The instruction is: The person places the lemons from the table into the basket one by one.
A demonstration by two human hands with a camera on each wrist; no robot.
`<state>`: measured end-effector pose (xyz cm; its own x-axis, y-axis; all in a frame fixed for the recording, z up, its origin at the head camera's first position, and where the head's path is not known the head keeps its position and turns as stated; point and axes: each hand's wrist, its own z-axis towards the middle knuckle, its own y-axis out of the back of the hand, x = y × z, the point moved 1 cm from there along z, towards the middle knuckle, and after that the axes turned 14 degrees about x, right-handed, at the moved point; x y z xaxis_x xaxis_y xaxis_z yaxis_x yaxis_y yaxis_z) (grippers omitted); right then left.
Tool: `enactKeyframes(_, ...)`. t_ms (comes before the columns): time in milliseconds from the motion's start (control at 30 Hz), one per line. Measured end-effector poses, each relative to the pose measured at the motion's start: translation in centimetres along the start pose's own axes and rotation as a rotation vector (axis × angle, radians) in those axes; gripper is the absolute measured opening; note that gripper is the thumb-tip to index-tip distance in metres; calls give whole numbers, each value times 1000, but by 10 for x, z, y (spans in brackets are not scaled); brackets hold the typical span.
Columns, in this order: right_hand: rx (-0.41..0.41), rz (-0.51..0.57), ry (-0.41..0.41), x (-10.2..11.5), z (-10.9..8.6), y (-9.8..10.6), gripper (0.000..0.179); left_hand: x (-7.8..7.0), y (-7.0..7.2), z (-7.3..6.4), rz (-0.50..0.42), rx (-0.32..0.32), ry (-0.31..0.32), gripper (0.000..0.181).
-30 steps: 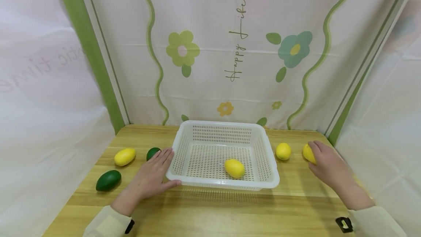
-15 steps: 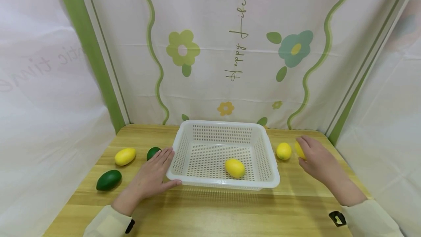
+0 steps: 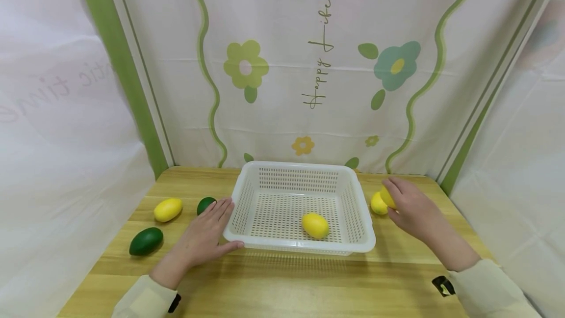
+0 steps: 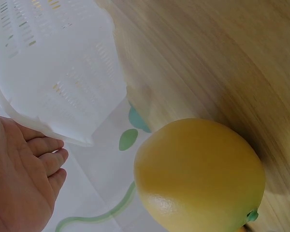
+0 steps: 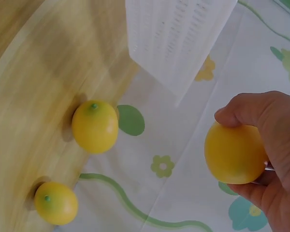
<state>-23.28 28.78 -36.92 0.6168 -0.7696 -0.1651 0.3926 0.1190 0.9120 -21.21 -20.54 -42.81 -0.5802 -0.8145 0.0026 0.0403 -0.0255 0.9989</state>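
My left hand (image 3: 200,237) lies with straight fingers along the left side of the white basket (image 3: 300,247), its thumb at the front rim. My right hand (image 3: 417,210) grips a yellow lemon (image 5: 234,152) between thumb and fingers, raised off the table right of the basket. In the head view the held lemon partly overlaps another lemon (image 3: 377,204) standing on the table. One lemon (image 3: 315,225) rests inside the basket, toward its front right. By my left fingertips a dark green fruit (image 3: 205,205) is partly covered.
Left of my left hand, a yellow lemon (image 3: 168,210) and a dark green oval fruit (image 3: 146,241) lie on the wooden table (image 3: 282,288). The right wrist view shows a further lemon (image 5: 56,203) on the table. A flowered curtain (image 3: 273,126) hangs behind the table.
My right hand has lifted the lemon from the table's right side and carried it left toward the basket. The left hand and the basket have stayed in place.
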Motion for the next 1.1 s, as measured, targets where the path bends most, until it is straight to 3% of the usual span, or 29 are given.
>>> enactKeyframes(367,-1,4,34,13,19,2,72,-1,0,0,0,-45,-25,96)
enactKeyframes(667,-30,-29,87,23,36,-5,65,1,-1,0,9,-9,-12,98)
enactKeyframes(1100,63,-24,103,39,54,-14,64,2,-2,0,8,-2,-9,97)
